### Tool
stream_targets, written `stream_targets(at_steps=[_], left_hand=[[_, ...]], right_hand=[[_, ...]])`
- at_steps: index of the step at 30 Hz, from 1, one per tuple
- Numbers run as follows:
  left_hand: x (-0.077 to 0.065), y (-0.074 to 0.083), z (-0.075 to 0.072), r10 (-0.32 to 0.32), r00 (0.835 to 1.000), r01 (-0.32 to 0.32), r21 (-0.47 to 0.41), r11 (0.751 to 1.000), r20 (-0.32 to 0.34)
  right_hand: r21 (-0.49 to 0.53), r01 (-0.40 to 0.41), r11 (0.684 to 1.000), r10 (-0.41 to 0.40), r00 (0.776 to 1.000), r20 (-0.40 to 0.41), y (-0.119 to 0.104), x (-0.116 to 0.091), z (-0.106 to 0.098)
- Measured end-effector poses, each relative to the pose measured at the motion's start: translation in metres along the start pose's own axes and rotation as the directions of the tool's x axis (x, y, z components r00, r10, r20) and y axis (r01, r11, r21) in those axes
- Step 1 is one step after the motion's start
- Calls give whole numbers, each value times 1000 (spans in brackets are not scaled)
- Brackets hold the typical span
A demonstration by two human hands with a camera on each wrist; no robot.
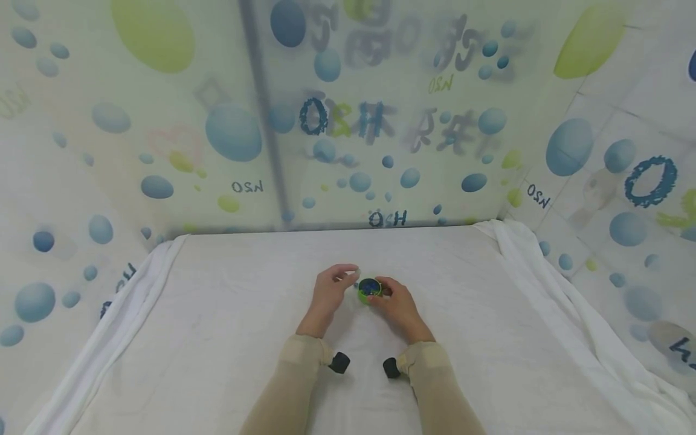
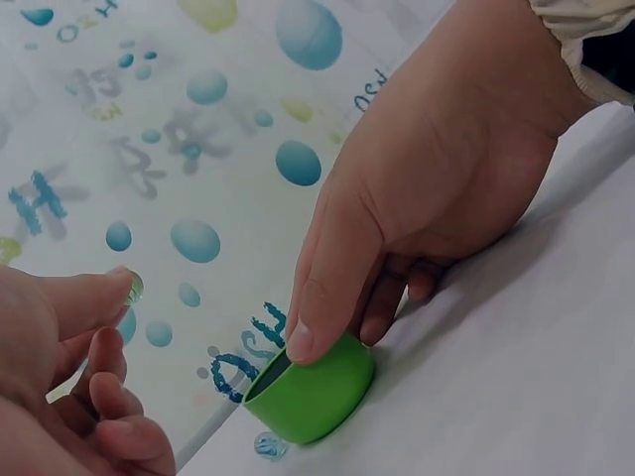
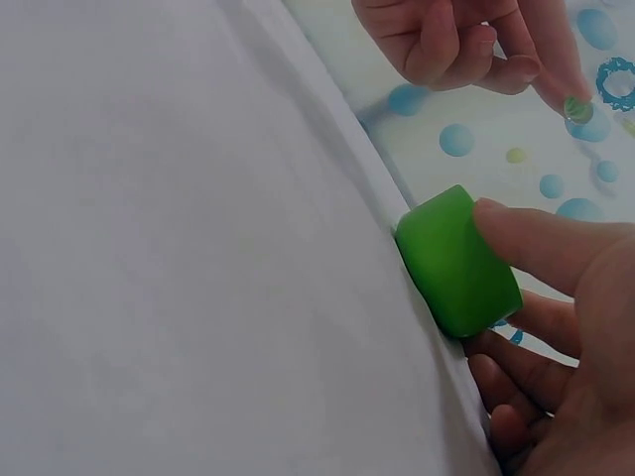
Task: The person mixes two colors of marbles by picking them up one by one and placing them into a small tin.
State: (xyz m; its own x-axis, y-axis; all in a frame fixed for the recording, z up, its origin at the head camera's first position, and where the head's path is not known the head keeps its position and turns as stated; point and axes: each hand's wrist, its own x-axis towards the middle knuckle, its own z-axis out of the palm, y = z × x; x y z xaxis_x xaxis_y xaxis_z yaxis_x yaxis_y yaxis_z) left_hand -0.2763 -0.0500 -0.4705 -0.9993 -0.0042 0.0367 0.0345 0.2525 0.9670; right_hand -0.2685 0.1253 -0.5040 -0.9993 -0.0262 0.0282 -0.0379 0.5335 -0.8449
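Note:
A small round green cup (image 1: 362, 298) sits on the white cloth; from the head view its inside looks dark blue, with small shiny things in it too small to make out. My right hand (image 1: 401, 307) holds the cup by its side, thumb at the rim and fingers around the far wall. Left of the cup, my left hand (image 1: 328, 295) is raised a little and pinches a clear marble with green in it (image 2: 135, 289) between thumb and forefinger. Close against the cup's base, a clear bluish marble (image 2: 269, 445) lies on the cloth.
White cloth (image 1: 228, 338) covers the table, bunched in folds along the left and right edges. Behind and on both sides hang pale curtains (image 1: 337, 193) printed with blue and green drops. Both wrists carry black cameras (image 1: 339, 362) on beige sleeves.

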Motion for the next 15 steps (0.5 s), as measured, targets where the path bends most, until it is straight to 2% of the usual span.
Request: stream_targets(at_steps=[5,15], left_hand=[[-2,2,2,-9,1000,9,-36,999,12],[-3,4,6,-16,999,19,-48,999,51]], right_hand=[[6,-5,1000,5,1000,6,0,0,0],[8,10,1000,-10,1000,1,0,0,0]])
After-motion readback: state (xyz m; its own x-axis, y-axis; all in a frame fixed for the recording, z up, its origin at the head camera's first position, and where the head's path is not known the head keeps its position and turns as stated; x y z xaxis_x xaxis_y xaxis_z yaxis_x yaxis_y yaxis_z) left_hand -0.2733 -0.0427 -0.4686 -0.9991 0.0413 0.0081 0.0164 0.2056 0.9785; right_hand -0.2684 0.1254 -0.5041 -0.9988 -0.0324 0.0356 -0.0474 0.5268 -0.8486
